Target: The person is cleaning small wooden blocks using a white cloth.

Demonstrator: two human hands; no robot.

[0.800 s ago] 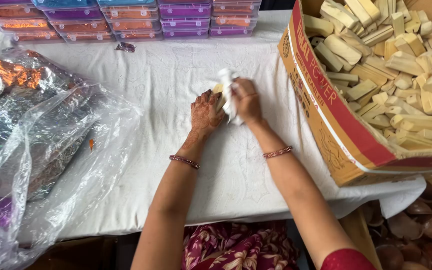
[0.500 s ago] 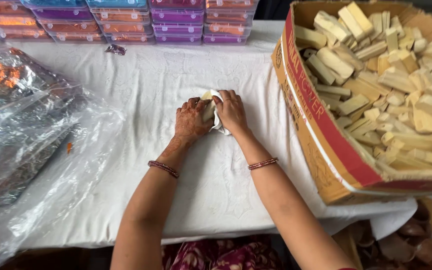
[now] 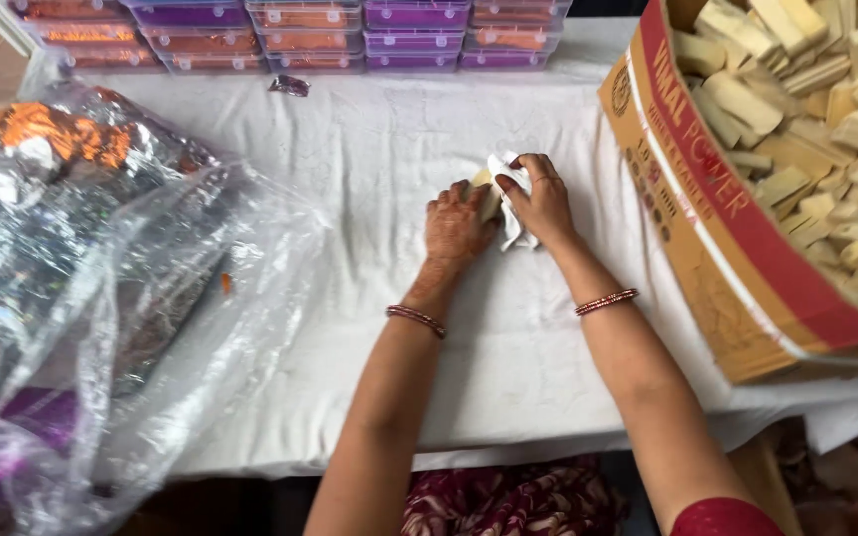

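A white cloth covers the surface [image 3: 369,179]. On its left lies a big heap of clear plastic bags [image 3: 101,288] over shiny wrappers. On the right a tilted cardboard box [image 3: 707,228] holds many pale bars. Along the far edge stands a row of flat plastic boxes [image 3: 300,30] with purple and orange contents. In the middle, the left hand [image 3: 457,223] presses a pale bar [image 3: 485,191] onto the cloth, fingers curled over it. Touching it, the right hand [image 3: 540,203] pinches a white wrapper [image 3: 513,213] around the bar, fingers narrow.
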